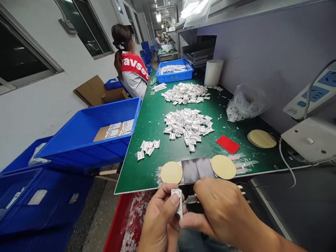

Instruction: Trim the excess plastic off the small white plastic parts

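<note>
My left hand [164, 213] is closed on a small white plastic part [177, 203], holding it upright with the thumb pressed on its face. Close on the right, my right hand [222, 204] is wrapped round a knife [191, 200]; its metal blade points at the part's edge, and most of the handle is hidden in the fist. My right thumb reaches to the lower end of the part. Just beyond the hands, round yellow sanding discs [171, 172] and dark grey abrasive sheets [198, 169] lie along the table's dusty front edge.
Two heaps of white parts [187, 124] and a smaller group [148, 148] rest on the green table [139, 176]. A red pad [228, 144] lies to the right. Blue bins [86, 122] stand left, a red bin [118, 224] below. A co-worker [132, 70] sits at the far left.
</note>
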`<state>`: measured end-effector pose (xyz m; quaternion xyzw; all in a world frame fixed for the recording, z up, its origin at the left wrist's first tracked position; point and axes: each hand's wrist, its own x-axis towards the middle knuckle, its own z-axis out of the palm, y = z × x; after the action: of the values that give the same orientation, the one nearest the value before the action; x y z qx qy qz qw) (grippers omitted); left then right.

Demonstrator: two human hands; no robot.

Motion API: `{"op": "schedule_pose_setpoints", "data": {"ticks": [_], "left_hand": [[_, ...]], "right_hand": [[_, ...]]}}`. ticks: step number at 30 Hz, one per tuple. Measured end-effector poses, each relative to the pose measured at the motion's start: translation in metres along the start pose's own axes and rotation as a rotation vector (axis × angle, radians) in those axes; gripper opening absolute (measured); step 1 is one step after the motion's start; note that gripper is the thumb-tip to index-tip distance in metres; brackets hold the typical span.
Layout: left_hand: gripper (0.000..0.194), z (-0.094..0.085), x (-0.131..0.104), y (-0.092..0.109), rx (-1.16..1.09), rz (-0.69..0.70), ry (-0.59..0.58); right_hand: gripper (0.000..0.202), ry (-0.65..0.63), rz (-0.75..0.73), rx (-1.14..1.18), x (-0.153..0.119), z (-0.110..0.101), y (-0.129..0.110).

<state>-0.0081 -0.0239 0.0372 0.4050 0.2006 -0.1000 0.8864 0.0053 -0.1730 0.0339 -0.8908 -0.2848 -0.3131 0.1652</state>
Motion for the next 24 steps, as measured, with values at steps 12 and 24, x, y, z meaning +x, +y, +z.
{"op": "schedule_pose_setpoints", "data": {"ticks": [12,24], "left_hand": [[0.037,-0.0004,-0.0017,-0.0047,0.032,0.036,0.008],[0.038,0.0019,0.0001,-0.0054,0.027,0.015,0.013]], "right_hand": [[0.063,-0.052,0.063,-0.021,-0.003,0.0007,0.0031],[0.064,-0.029,0.074,-0.015,-0.0006,0.0018,0.004]]}}
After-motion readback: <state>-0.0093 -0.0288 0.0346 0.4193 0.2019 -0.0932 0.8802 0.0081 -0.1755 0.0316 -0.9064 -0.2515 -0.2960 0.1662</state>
